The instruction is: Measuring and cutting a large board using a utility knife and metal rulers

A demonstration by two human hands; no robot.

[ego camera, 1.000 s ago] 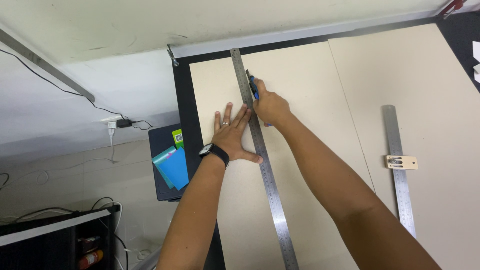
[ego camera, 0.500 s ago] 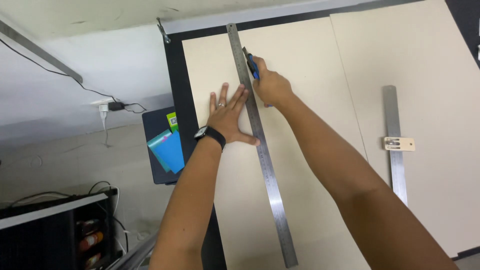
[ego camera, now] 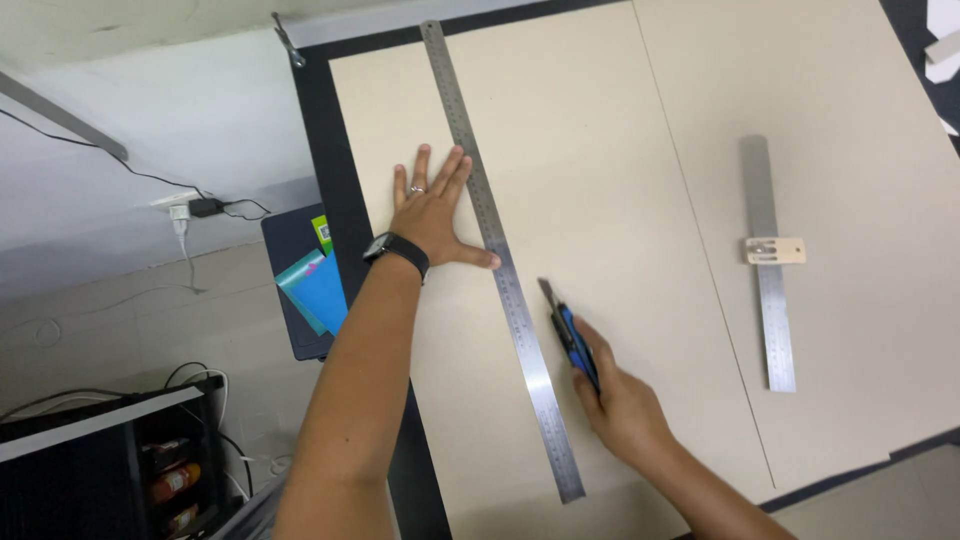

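Your left hand (ego camera: 432, 215) lies flat on the beige board (ego camera: 590, 180), fingers spread and holding nothing; the thumb tip touches the left edge of the long steel ruler (ego camera: 500, 260), and the fingertips lie against the same edge farther up. A ring shows on one finger and a dark watch (ego camera: 397, 252) circles the wrist. Your right hand (ego camera: 622, 400) is closed around the blue-and-black knife (ego camera: 570, 335), its blade end pointing up the board and sitting just right of the ruler, near the ruler's lower half. Whether the blade tip touches the board cannot be told.

The ruler runs diagonally across the board, from the top edge down to its near edge. The board rests on a dark mat (ego camera: 345, 190), which shows as a strip along the board's left and top sides. A fine straight line runs down the board to the right of the knife. Farther right, well apart from both hands, a shorter steel ruler (ego camera: 768, 280) lies on the board with a small tan block (ego camera: 775, 250) clamped across it.

Left of the mat, a dark stool (ego camera: 290, 300) carries teal and blue sheets (ego camera: 318, 292). A white plug with cables (ego camera: 190, 215) lies on the floor beyond it.
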